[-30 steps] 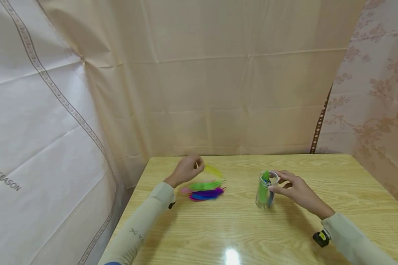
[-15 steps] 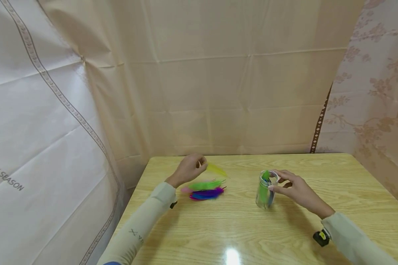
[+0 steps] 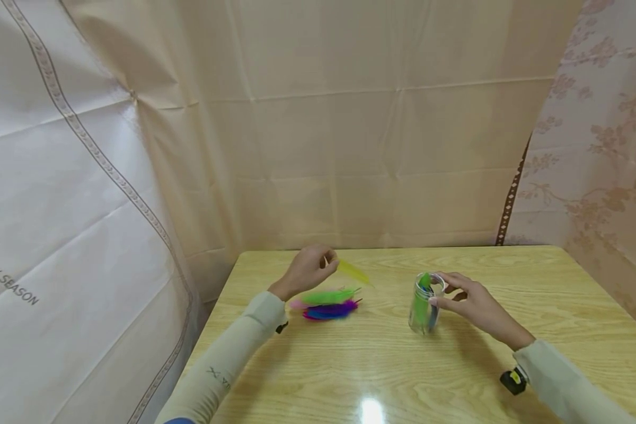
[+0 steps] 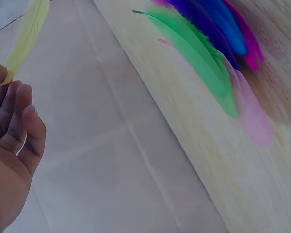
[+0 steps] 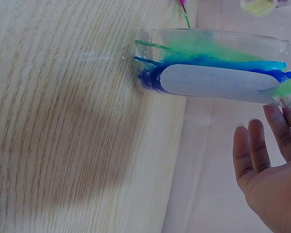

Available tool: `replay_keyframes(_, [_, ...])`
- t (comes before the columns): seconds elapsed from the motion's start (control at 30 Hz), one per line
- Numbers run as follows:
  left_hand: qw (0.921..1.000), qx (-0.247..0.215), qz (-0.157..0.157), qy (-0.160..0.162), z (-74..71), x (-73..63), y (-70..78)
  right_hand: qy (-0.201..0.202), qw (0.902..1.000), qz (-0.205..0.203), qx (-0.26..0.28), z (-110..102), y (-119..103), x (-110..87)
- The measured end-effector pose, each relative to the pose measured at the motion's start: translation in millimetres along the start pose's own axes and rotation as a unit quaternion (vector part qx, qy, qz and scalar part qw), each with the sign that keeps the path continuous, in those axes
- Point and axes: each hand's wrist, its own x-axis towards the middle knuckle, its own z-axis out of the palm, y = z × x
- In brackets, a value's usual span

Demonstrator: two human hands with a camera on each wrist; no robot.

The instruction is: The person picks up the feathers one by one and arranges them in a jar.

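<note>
A yellow feather [image 3: 354, 271] is pinched at one end between the thumb and fingers of my left hand [image 3: 308, 270], above the table. In the left wrist view the yellow feather [image 4: 29, 36] sticks out past the fingertips. Below that hand lies a small pile of feathers: a green feather [image 3: 327, 296], a pink one [image 4: 254, 114], and purple, blue and magenta ones. My right hand [image 3: 474, 303] grips a clear glass jar [image 3: 414, 318] near its rim. Green and blue feathers [image 5: 223, 60] stand inside the jar, which bears a blank white label [image 5: 213, 83].
The wooden table [image 3: 403, 377] runs back to a beige cloth [image 3: 318, 129] hanging behind it. White cloth [image 3: 85, 247] hangs on the left, and floral cloth [image 3: 609, 153] on the right.
My left hand has moved slightly right with the yellow feather, away from the pile. The right hand and the jar have stayed in place.
</note>
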Motion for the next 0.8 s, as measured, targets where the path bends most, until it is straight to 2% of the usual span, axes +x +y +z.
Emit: replay_keyframes(0.8, [0.9981,-0.026,0.055,0.013,-1.7,15.1,42.1,0.004,1.0000,-0.005,0.006,0.5,-1.3,-1.4])
